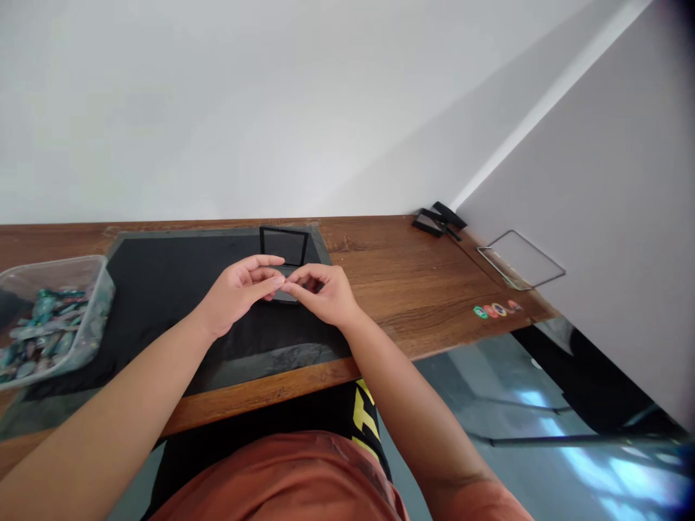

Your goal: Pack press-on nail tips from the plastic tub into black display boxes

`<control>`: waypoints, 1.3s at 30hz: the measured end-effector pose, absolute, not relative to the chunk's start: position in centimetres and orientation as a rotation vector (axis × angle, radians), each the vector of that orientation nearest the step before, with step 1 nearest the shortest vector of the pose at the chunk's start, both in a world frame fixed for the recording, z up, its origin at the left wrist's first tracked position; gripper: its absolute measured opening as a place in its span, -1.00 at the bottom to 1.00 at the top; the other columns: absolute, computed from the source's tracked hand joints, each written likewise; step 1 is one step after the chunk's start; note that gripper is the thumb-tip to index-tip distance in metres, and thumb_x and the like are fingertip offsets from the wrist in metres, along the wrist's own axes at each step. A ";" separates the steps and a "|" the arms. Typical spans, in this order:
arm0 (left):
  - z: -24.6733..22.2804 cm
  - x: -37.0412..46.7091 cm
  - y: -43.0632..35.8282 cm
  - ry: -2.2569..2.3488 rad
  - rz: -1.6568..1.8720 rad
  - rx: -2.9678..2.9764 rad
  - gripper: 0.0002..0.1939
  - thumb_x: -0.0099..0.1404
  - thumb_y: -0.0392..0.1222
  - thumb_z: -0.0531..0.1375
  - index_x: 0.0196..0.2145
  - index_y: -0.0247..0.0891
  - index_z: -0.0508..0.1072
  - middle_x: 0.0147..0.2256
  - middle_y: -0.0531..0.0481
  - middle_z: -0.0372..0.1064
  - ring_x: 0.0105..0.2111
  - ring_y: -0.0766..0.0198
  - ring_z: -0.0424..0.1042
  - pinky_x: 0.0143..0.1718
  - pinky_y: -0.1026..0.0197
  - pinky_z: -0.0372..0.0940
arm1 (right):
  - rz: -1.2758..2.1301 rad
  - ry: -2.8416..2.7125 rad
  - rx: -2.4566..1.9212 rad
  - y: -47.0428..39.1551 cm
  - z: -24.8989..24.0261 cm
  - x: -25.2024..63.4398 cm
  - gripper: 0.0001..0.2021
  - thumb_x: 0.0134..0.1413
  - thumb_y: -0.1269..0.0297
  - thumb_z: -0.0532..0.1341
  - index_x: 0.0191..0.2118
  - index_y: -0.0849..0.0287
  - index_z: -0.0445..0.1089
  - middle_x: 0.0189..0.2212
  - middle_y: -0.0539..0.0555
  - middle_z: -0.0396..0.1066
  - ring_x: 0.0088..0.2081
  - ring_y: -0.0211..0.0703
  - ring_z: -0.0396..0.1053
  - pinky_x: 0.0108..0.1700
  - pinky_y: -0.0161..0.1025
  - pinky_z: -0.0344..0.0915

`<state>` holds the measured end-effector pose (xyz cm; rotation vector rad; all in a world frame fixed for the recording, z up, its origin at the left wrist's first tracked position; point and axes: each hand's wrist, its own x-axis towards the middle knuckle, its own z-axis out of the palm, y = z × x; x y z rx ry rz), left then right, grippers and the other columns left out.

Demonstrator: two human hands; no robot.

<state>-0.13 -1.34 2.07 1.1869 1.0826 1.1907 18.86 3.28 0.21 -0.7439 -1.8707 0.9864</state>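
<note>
Black and rigid, a small case (287, 296) is set directly beneath the grip, its lid (284, 231) raised like a frame just behind the fingers and its grey inner base partly covered by them. Above this base, the fingertips of the left hand (239, 289) and the right hand (328, 295) are brought together, thumbs and forefingers meeting in a pinch. Whether anything small is held between them cannot be told, since the meeting point is hidden by the fingers themselves. Any reach straight back from the grip is blocked by the raised lid.

The case is carried by a dark mat (163, 278), spread under and around the grip on a brown wooden table (380, 271). To the left of the grip, well apart, a clear plastic tub (96, 322) is placed, partly filled with small teal, grey and whitish pieces (51, 318). To the right of the grip and farther back, some black objects (434, 218) are clustered near the wall corner. Farther right, a thin wire frame (538, 252) is seen by the side wall, and nearer the table's front edge a short row of coloured discs (491, 311) is laid out.
</note>
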 end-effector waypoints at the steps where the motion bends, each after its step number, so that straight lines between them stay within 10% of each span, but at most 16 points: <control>1: 2.1 -0.1 -1.3 1.074 1.201 1.184 -0.53 0.15 -0.03 0.46 -0.02 -0.22 0.54 -0.31 0.02 0.54 -0.35 0.35 0.44 -0.26 0.25 0.35 | 1.042 -1.836 -0.746 3.3 0.2 18.8 -0.73 0.07 0.04 0.39 -0.35 0.18 0.57 -0.52 0.00 0.48 -0.57 -0.37 0.20 -0.50 -0.35 0.14; 13: 2.1 -0.3 -1.3 1.141 1.286 1.231 -0.49 0.08 -0.01 0.49 -0.05 -0.26 0.54 -0.26 -0.07 0.60 -0.21 0.19 0.55 0.01 0.10 0.38 | 1.395 -1.805 -0.731 3.7 0.4 19.1 -0.57 0.10 -0.14 0.32 -0.29 0.20 0.60 -0.54 0.02 0.51 -0.59 -0.38 0.23 -0.53 -0.37 0.18; 39: 2.2 -0.2 -1.3 1.265 1.157 1.225 -0.33 0.00 0.14 0.49 -0.01 -0.27 0.54 -0.35 -0.05 0.58 -0.38 0.23 0.49 -0.22 0.14 0.36 | 1.074 -1.949 -0.718 3.3 0.0 19.0 -0.69 -0.01 0.12 0.46 -0.14 0.10 0.55 -0.51 -0.08 0.41 -0.57 -0.37 0.13 -0.47 -0.33 0.14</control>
